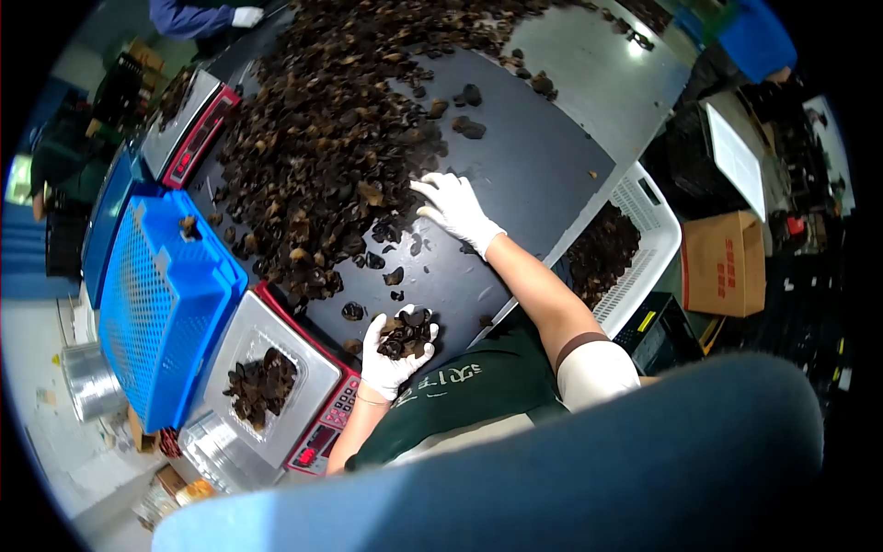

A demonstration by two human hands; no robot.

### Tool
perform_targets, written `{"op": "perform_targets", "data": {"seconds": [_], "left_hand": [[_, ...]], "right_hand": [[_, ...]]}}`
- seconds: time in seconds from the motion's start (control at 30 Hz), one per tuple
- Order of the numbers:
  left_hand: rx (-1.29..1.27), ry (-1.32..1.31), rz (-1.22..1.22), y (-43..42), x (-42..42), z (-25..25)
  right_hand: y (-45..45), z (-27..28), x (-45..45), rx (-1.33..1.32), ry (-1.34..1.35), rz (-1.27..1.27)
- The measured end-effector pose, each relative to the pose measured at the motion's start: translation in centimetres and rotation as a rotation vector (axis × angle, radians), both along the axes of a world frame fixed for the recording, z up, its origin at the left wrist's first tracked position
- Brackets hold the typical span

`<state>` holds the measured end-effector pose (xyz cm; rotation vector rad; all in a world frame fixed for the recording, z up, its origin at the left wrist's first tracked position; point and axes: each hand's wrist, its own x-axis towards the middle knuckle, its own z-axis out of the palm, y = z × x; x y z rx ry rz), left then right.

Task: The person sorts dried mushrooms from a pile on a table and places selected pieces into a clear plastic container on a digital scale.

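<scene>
At seven o'clock my left hand [388, 368] cups dark pieces [405, 336] against spilling; at twelve, my right hand [458, 210] is open.

Dark brown-black, crinkled loose pieces [322, 156], heaped across upper left and centre, smaller clusters lower left and lower centre.

scales [333, 419]: two, left. white basket [664, 225], brown carton [717, 267]: one each, right. handful of dark pieces [405, 336]: one, lower centre.
</scene>
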<state>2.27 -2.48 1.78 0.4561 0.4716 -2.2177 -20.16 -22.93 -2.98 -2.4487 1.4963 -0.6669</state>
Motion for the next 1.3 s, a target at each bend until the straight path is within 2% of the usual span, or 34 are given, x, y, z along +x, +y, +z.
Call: {"op": "perform_targets", "data": {"seconds": [0.07, 0.13, 0.2, 0.27, 0.3, 0.4, 0.47, 0.53, 0.6, 0.67, 0.77, 0.8, 0.87, 0.93, 0.97, 1.13, 1.2, 1.27, 1.3], "left_hand": [[-0.009, 0.076, -0.002, 0.6, 0.0, 1.0], [-0.055, 0.046, -0.005, 1.6, 0.5, 2.0], [-0.333, -0.276, -0.021, 3.0, 1.4, 3.9], [-0.523, -0.582, -0.008, 4.1, 2.5, 6.2], [-0.539, -0.661, 0.043, 4.4, 3.4, 7.7], [-0.377, -0.589, 0.317, 4.9, 7.5, 12.4], [-0.461, -1.045, 0.565, 6.0, 10.7, 13.4], [-0.446, -1.444, 0.789, 7.3, 14.6, 13.6], [-0.258, -1.771, 0.898, 9.2, 18.0, 12.2], [-0.252, -2.190, 0.974, 9.7, 20.3, 10.1], [-0.293, -2.496, 0.759, 10.3, 21.9, 8.2], [-0.333, -2.606, 0.648, 10.2, 22.2, 7.8], [-0.324, -2.743, 0.345, 10.1, 22.4, 5.7], [-0.313, -2.790, 0.232, 9.9, 21.9, 5.8], [-0.296, -2.716, 0.274, 10.2, 21.9, 6.0], [-0.316, -2.496, 0.600, 12.2, 22.8, 8.3], [-0.317, -2.354, 0.760, 13.0, 23.5, 7.6], [-0.269, -2.374, 0.771, 13.8, 24.1, 8.1], [-0.228, -2.348, 0.791, 14.2, 24.4, 8.1]], "right_hand": [[-1.2, -0.7, -0.2, 0.017, -0.160, 0.024], [-1.2, 0.8, -0.2, 0.045, -0.393, -0.083], [-1.5, 1.5, 0.4, 0.011, -0.581, -0.214], [-1.0, 2.3, 1.6, 0.060, -0.676, -0.202], [-0.2, 3.1, 2.7, 0.142, -0.719, -0.183], [3.9, 8.4, 8.2, 0.323, -0.728, 0.054], [6.4, 11.5, 12.0, 0.552, -0.783, 0.277], [8.3, 13.1, 15.9, 0.559, -0.805, 0.525], [9.8, 14.3, 19.7, 0.384, -0.669, 0.709], [12.0, 16.0, 23.5, 0.439, -0.650, 0.782], [14.1, 15.7, 28.5, 0.246, -0.511, 0.936], [14.6, 15.1, 29.7, 0.162, -0.379, 0.985], [15.5, 14.7, 31.3, 0.179, -0.240, 0.981], [16.2, 14.7, 31.8, 0.024, -0.076, 0.977], [16.4, 14.7, 31.8, 0.043, -0.037, 0.977], [13.6, 18.7, 29.2, 0.437, -0.178, 1.098], [12.7, 20.7, 27.6, 0.719, -0.299, 0.995], [11.2, 20.2, 26.3, 0.791, -0.371, 0.915], [10.6, 19.5, 25.7, 0.742, -0.412, 0.872]]}}
